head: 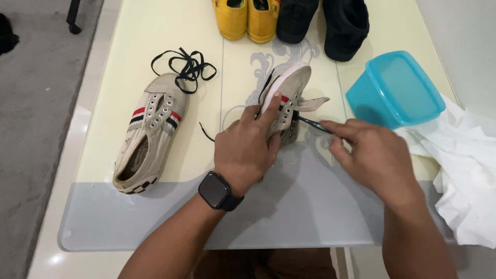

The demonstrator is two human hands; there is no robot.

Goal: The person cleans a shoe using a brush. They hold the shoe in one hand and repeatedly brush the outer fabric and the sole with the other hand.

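Note:
My left hand (248,147), with a black watch on the wrist, grips a beige canvas shoe (289,90) tipped on its side at the middle of the table. My right hand (374,155) pinches the tip of a black lace (310,123) that runs into the shoe's eyelets. A second beige shoe (150,132) with red and dark stripes lies flat to the left, with no lace in it. A loose black lace (187,67) is bundled just beyond its toe.
A pale yellow table (155,31) carries a turquoise lidded box (398,90) at the right, crumpled white paper (465,170) by the right edge, yellow shoes (248,18) and black shoes (325,20) at the far edge. Grey carpet (31,103) lies left.

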